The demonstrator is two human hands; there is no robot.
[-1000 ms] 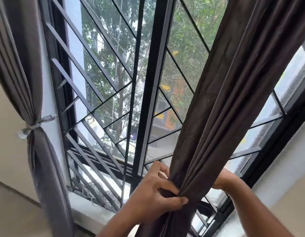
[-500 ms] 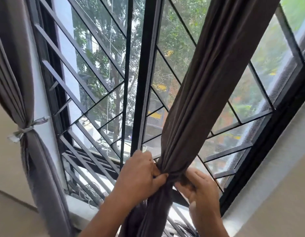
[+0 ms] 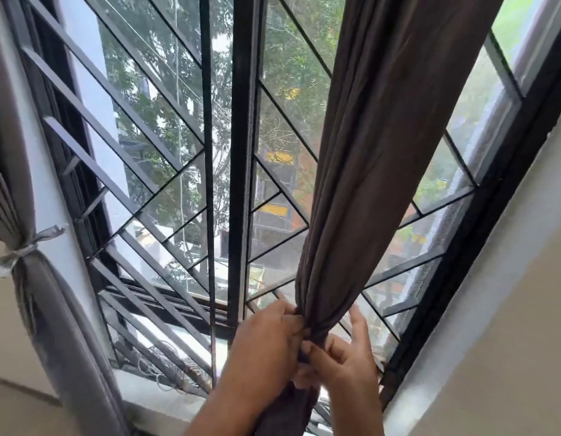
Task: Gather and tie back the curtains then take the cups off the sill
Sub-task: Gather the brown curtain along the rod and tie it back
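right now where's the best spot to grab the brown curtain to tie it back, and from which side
Grip the brown curtain at its narrow neck just above the sill, where the folds are already bunched thin enough to circle. Come from both sides, as the left hand and right hand do now. Higher up it fans too wide. The grey curtain is tied at a similar height.

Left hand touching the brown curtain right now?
Touching. The head view shows the left hand with its fingers pressed into the gathered neck of the brown curtain, no gap between them; the right hand grips just below.
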